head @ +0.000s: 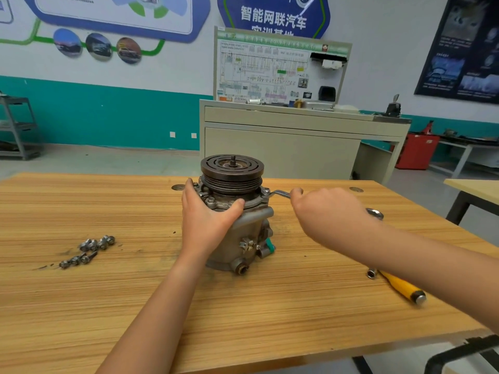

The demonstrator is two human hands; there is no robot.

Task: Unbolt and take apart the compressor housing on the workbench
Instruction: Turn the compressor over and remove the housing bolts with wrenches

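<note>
Compressor housing stands on the counter, clear of its edges, left hand gripping its flange, right hand curled round a wrench seemingly on a bolt.

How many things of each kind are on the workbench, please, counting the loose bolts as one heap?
compressor: 1
wrench: 1
yellow-handled driver: 1
heap of loose bolts: 1
Total: 4
</note>
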